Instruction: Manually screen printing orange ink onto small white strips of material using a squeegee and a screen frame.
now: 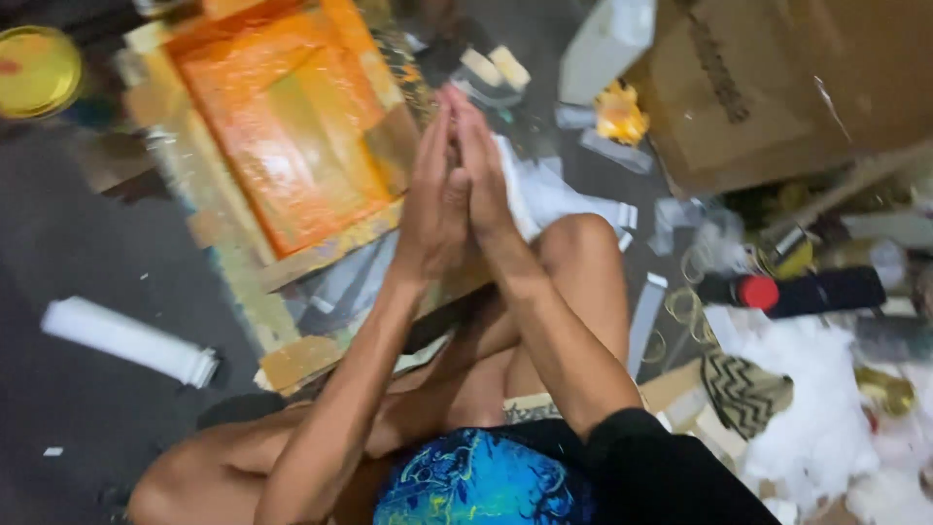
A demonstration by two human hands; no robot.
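Note:
My left hand (434, 199) and my right hand (483, 165) are pressed together palm to palm, fingers straight and pointing away from me. Nothing shows between the palms. They hover above the right edge of an orange-painted flat panel (282, 126) that lies in a gold-trimmed frame on the dark floor. White paper (549, 194) lies just right of my hands, by my bent knee (583, 253). I sit on the floor with bare legs folded.
A large cardboard box (777, 78) stands at the upper right. A black can with a red cap (797, 292), white stuffing (816, 408) and scraps lie at the right. A white paper roll (126, 340) lies left; a yellow lid (37, 70) top left.

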